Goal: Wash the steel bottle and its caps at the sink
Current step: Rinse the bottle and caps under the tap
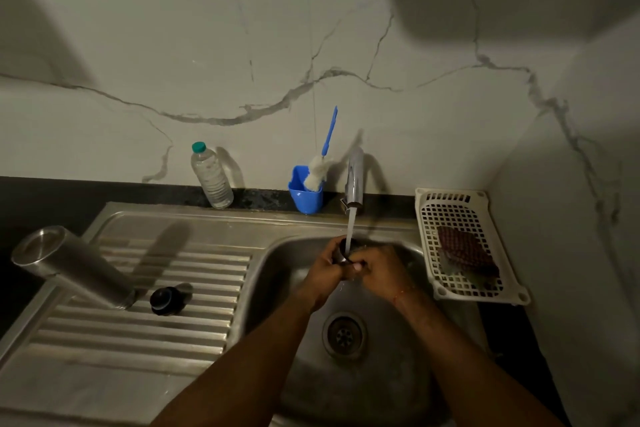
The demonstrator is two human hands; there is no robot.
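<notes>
The steel bottle [74, 265] stands upside down on the ribbed drainboard at the left, its base towards me. A black inner cap [166, 298] lies beside its neck. Over the sink bowl [304, 357], my left hand [329, 269] grips a small steel cap [343, 250] under the running stream from the tap [355, 184]. My right hand [379, 269] closes on the same cap from the right, its fingers curled at the cap's lower edge. Most of the cap is hidden by my fingers.
A clear plastic water bottle [211, 177] and a blue holder [306, 192] with a blue-handled bottle brush [320, 166] stand against the marble wall. A white plastic basket [464, 243] with a dark red scrub pad [465, 251] sits right of the sink. The drain [344, 334] lies below my hands.
</notes>
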